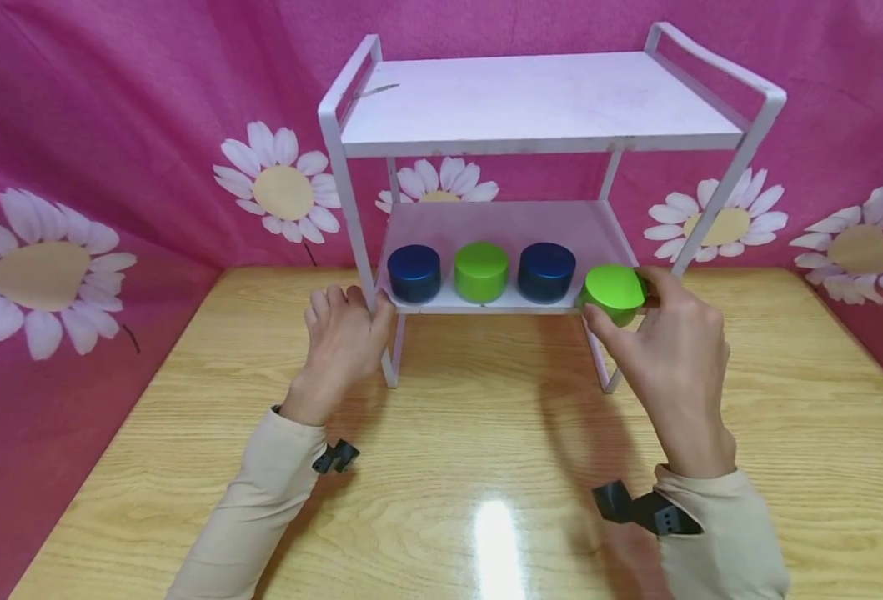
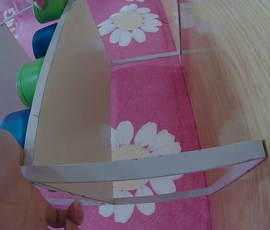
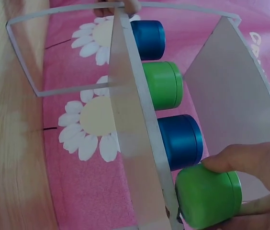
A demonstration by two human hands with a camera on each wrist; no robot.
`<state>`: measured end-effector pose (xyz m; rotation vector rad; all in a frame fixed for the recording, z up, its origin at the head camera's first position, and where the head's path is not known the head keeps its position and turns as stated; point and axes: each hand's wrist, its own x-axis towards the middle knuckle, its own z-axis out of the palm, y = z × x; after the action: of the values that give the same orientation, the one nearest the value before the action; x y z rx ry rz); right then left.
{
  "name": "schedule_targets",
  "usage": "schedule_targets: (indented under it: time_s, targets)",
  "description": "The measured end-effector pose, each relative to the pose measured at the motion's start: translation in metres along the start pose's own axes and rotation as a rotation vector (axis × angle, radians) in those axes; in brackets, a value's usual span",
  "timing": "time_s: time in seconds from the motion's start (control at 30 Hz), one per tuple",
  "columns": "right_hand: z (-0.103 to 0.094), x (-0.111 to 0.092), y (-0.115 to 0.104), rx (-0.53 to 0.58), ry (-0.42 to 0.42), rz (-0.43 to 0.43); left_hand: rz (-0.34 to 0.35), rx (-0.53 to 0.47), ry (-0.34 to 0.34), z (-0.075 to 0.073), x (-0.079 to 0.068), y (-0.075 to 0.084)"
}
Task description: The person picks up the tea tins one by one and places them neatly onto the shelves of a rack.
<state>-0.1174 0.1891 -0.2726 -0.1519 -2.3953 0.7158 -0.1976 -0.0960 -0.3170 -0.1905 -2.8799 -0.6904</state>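
Note:
A white two-tier shelf rack (image 1: 546, 104) stands on the table. My left hand (image 1: 347, 333) grips its left front post at the lower shelf, thumb on the inner side and fingers outside. With my right hand (image 1: 674, 350) I hold a green round tin (image 1: 612, 292) between thumb and fingers. This tin is tilted at the right front edge of the lower shelf, its base overlapping that edge in the right wrist view. Left of it on the shelf stand a blue tin (image 1: 546, 272), another green tin (image 1: 481, 272) and another blue tin (image 1: 414, 273), in a row.
The wooden table (image 1: 426, 467) spreads out before the rack. Behind and to the sides hangs a pink cloth (image 1: 163, 100) printed with large white daisies. A small dark mark (image 1: 377, 90) lies on the upper shelf, between the raised side rails.

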Motion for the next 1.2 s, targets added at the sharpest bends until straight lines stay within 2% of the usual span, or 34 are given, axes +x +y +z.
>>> schedule_targets:
  time_s: [0.2,0.53,0.93,1.2]
  targets:
    - [0.001,0.004,-0.001,-0.023,-0.014,0.031,-0.001,0.0,0.004,0.0,-0.001,-0.001]
    - [0.004,0.012,-0.009,-0.151,-0.046,0.168,0.006,-0.004,0.004,0.003,-0.001,-0.001]
    - [0.006,0.022,-0.007,-0.178,-0.05,0.118,0.026,0.005,0.047,0.002,0.001,0.0]
    - [0.009,0.025,-0.005,-0.188,-0.056,0.111,0.017,0.002,0.03,0.002,0.0,-0.002]
